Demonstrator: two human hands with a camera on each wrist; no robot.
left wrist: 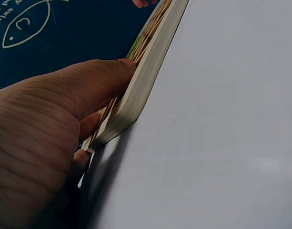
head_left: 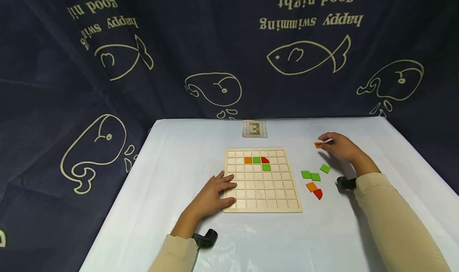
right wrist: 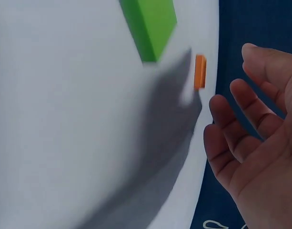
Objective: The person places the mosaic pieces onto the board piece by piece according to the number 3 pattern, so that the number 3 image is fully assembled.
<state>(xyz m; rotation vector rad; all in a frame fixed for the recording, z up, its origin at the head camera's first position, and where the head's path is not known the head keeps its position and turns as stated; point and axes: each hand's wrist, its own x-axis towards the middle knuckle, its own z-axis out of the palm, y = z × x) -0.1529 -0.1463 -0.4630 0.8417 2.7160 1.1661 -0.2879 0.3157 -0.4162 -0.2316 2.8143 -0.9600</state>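
My left hand (head_left: 214, 196) rests on the left edge of a wooden grid board (head_left: 263, 184), fingers spread over its squares. In the left wrist view, the thumb (left wrist: 100, 78) lies along the board's rim (left wrist: 146, 76). On the board sit an orange square tile (head_left: 248, 160), a red quarter-round tile (head_left: 264, 160) and two green square tiles (head_left: 256, 160). My right hand (head_left: 340, 145) reaches over the table's far right, close to another orange tile (right wrist: 199, 71). Its fingers are loosely bent, and the right wrist view shows them apart from that tile.
Right of the board lie several loose tiles: green squares (head_left: 315, 177), an orange square (head_left: 311, 187) and a red quarter-round (head_left: 318, 194). A small pattern card (head_left: 255, 128) lies behind the board. A dark printed curtain (head_left: 215, 45) stands behind the white table (head_left: 172, 176).
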